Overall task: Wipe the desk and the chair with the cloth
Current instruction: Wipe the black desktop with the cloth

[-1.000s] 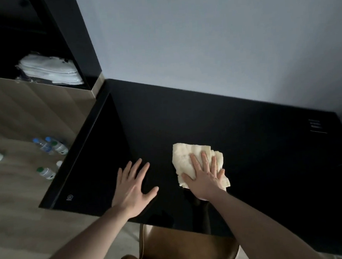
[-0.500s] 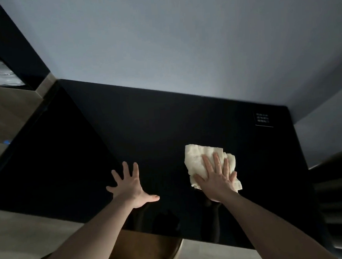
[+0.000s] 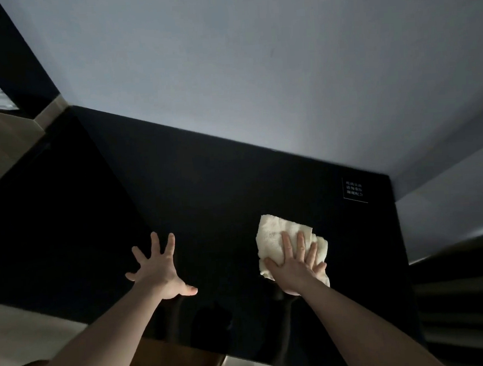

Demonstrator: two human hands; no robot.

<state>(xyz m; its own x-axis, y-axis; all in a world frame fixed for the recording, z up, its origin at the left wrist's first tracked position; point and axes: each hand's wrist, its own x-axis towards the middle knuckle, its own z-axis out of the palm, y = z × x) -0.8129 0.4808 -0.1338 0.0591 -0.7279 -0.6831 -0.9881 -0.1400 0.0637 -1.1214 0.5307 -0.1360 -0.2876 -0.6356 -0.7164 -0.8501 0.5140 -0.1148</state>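
Note:
A glossy black desk (image 3: 207, 190) fills the middle of the view. A crumpled cream cloth (image 3: 272, 237) lies on its right half. My right hand (image 3: 294, 264) presses flat on the cloth's near part, fingers stretched forward. My left hand (image 3: 158, 270) rests on the bare desktop to the left of the cloth, fingers spread wide and holding nothing. A brown chair (image 3: 172, 365) shows below the desk's near edge, partly hidden by my left forearm.
A grey wall (image 3: 227, 70) rises behind the desk. A small white printed label (image 3: 354, 190) marks the desktop's far right corner. A dark cabinet with a wooden side (image 3: 2, 132) stands at the left. Pale floor (image 3: 23, 332) lies at lower left.
The view has swung right, so the bottles and shelf at the left left the frame. My right hand slid the cloth toward the desk's right side. My left hand's fingers spread wider.

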